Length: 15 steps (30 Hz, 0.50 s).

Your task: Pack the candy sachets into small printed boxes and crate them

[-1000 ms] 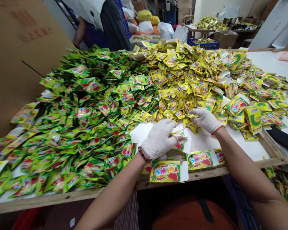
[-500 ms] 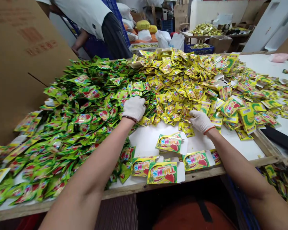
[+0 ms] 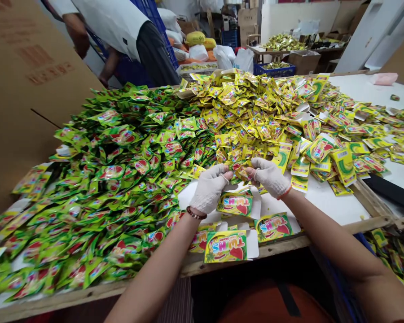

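Both my hands wear white knit gloves and meet above the table's near middle. My left hand [image 3: 209,187] and my right hand [image 3: 270,176] pinch small candy sachets [image 3: 239,169] held between them, fingers closed. Just under them lies a flat printed carton [image 3: 234,204] marked TWINS, with two more cartons [image 3: 226,246] at the front edge. A big heap of green sachets [image 3: 121,170] fills the left of the table. A heap of yellow sachets [image 3: 256,112] covers the middle and back.
More flat cartons [image 3: 343,166] lie mixed with sachets at right. The white table [image 3: 326,206] has a wooden front rim. Brown cardboard [image 3: 23,85] leans at left. A person in a white top [image 3: 114,27] bends at the far side. Boxes and another loaded table stand behind.
My left hand came back from the green heap to the middle with a sachet. My right hand lifted from the yellow heap's edge toward it. The two hands now meet.
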Motion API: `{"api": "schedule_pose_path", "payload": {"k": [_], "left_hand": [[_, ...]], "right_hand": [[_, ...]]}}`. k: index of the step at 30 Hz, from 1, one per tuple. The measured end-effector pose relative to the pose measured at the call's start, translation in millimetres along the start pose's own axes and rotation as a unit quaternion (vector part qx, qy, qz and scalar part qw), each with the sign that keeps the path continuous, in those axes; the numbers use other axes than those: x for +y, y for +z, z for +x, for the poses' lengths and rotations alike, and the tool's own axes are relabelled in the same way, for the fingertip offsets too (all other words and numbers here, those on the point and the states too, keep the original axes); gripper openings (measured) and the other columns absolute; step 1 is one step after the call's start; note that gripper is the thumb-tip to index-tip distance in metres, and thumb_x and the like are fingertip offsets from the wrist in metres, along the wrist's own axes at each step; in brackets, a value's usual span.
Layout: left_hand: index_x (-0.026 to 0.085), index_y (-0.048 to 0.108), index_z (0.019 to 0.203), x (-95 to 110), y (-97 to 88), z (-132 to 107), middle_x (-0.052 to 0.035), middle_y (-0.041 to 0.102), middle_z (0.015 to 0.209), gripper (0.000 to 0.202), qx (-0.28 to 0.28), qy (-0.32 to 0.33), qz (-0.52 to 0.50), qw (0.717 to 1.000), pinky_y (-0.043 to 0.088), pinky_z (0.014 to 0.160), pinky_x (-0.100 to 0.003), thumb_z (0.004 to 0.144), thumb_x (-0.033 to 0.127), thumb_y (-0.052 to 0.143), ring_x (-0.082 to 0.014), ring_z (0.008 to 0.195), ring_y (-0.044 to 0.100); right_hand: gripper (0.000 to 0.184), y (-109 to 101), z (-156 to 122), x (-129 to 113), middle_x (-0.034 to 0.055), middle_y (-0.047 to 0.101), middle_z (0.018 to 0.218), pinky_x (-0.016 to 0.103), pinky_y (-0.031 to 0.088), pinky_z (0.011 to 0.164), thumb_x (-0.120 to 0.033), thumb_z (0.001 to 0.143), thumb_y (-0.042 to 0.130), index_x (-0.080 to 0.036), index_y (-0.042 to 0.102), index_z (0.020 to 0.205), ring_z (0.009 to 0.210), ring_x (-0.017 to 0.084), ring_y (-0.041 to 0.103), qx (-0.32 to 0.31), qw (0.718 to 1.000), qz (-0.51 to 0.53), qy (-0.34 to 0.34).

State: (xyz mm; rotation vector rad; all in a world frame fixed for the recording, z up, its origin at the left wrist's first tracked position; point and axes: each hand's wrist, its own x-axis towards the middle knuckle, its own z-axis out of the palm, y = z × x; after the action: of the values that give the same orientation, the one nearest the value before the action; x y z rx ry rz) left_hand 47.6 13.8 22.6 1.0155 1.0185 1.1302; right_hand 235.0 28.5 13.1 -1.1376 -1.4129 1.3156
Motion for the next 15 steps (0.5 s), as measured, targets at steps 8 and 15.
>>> {"api": "schedule_pose_path", "payload": {"k": [8, 15], "left_hand": [[0.017, 0.058, 0.082, 0, 3.2, -9, 0.0058, 0.054, 0.069, 0.042, -0.017, 0.003, -0.047, 0.999, 0.060, 0.061, -0.026, 0.062, 0.041, 0.087, -0.0073, 0.059, 0.055], [0.019, 0.056, 0.085, -5, 7.0, -10, 0.0031, 0.061, 0.077, 0.045, 0.008, 0.022, -0.051, 0.998, 0.058, 0.058, -0.024, 0.061, 0.038, 0.089, -0.0098, 0.064, 0.061]], "right_hand": [[0.020, 11, 1, 6, -0.0038, 0.044, 0.067, 0.026, 0.037, 0.058, -0.035, 0.085, 0.053, -0.023, 0.041, 0.074, 0.062, 0.012, 0.043, 0.121, 0.963, -0.185, -0.154], [0.015, 26, -5, 3, -0.0029, 0.045, 0.070, 0.028, 0.035, 0.060, -0.034, 0.090, 0.049, -0.024, 0.042, 0.081, 0.063, 0.014, 0.041, 0.131, 0.949, -0.203, -0.201]]}}
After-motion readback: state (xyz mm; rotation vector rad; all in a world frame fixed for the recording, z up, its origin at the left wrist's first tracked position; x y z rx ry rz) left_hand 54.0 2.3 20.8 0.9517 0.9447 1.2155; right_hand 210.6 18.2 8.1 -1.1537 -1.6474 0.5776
